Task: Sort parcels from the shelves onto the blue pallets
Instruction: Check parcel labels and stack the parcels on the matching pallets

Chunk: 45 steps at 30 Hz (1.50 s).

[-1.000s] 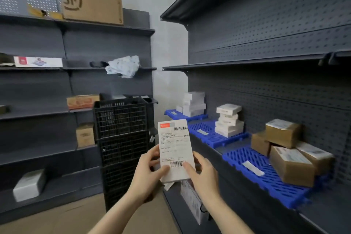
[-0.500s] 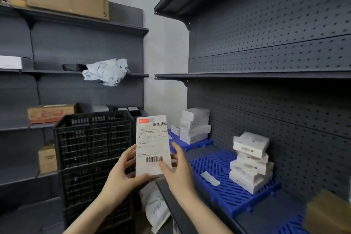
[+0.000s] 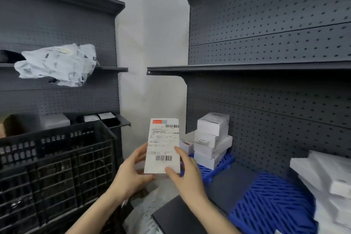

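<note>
Ahead, the far blue pallet (image 3: 214, 171) carries a stack of white boxes (image 3: 211, 138); beside it, left hand (image 3: 131, 173) and right hand (image 3: 184, 173) pinch the labelled parcel (image 3: 163, 146) upright. Best read the label, then lay it flat there.

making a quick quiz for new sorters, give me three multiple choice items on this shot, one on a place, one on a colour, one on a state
1. Where is the crumpled white bag?
A. on a left shelf
B. in the crate
C. on a pallet

2. What colour is the pallet under the stacked white boxes?
A. black
B. blue
C. grey

3. How is the labelled parcel held?
A. lying on a pallet
B. in one hand
C. upright in both hands

Answers: 1 A, it overhangs the shelf edge. 2 B, blue slats show. 3 C, left hand and right hand grip it.
</note>
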Each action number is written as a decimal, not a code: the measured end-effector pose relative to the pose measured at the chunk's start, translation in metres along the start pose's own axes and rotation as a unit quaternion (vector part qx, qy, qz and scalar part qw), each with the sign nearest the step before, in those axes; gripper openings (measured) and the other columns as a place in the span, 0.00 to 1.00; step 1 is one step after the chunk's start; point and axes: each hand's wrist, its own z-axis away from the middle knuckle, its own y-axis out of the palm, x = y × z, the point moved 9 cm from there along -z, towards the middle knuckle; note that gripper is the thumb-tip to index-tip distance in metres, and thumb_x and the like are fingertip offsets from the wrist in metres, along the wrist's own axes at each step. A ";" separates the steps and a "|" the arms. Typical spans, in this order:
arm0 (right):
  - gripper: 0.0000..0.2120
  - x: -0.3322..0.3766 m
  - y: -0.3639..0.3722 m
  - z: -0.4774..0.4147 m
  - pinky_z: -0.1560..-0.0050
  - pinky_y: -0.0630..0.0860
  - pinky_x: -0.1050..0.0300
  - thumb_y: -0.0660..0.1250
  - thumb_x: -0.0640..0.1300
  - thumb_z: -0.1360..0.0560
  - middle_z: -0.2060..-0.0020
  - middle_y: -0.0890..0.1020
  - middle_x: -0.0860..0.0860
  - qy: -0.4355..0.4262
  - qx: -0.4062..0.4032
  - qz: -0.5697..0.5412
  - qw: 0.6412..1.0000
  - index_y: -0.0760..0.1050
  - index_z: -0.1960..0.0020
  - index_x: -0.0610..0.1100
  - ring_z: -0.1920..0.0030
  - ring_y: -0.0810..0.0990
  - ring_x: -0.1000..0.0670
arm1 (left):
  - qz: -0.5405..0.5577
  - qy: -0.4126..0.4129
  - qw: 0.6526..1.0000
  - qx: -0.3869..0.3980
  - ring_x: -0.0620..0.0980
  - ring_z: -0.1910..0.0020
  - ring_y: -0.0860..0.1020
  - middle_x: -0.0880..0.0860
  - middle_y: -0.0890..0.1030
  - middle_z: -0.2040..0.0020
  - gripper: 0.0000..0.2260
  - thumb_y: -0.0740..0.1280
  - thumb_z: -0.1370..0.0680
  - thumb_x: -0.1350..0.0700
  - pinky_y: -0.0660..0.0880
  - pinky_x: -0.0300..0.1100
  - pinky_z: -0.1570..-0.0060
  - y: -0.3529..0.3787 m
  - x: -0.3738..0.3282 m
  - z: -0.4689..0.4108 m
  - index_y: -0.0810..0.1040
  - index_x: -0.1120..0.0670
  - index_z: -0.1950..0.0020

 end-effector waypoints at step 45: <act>0.28 -0.168 0.054 -0.213 0.36 0.73 0.49 0.66 0.46 0.24 0.36 0.75 0.57 0.268 -0.415 0.184 0.850 0.60 0.27 0.57 0.37 0.73 0.55 | 0.123 0.042 0.899 0.419 0.35 0.46 0.76 0.38 0.72 0.39 0.37 0.73 0.28 0.64 0.74 0.27 0.52 0.126 0.221 -0.333 0.57 0.37 0.32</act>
